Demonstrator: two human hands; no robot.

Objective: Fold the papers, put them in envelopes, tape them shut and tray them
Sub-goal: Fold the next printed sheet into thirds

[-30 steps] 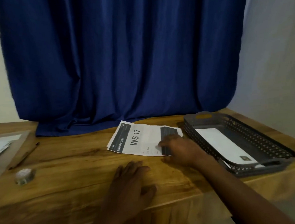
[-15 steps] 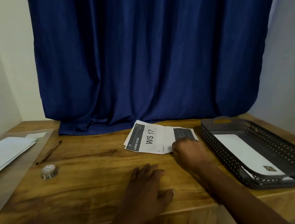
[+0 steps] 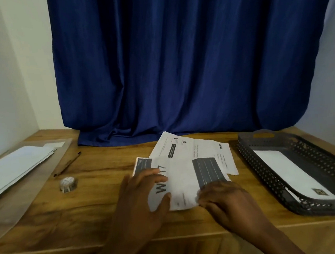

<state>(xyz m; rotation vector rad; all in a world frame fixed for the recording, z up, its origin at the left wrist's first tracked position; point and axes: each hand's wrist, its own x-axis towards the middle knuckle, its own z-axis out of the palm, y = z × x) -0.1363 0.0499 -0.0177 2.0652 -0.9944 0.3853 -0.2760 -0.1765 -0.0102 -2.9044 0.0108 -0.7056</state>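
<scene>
The top printed paper (image 3: 186,177), white with large black letters and a dark grey block near its right end, lies creased and partly lifted at mid-counter (image 3: 101,212), over a second printed sheet (image 3: 196,150) that shows behind it. The left hand (image 3: 142,199) pinches its left edge between thumb and fingers, while the right hand (image 3: 224,200) holds the near right corner, its grip curled but blurred. A white envelope (image 3: 290,173) lies in the dark perforated tray (image 3: 326,166) at right; more envelopes (image 3: 15,169), a pen (image 3: 67,164) and a tape roll (image 3: 68,183) sit at left

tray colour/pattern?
Dark grey tray, sides perforated with small holes; head view, right of the table.
</scene>
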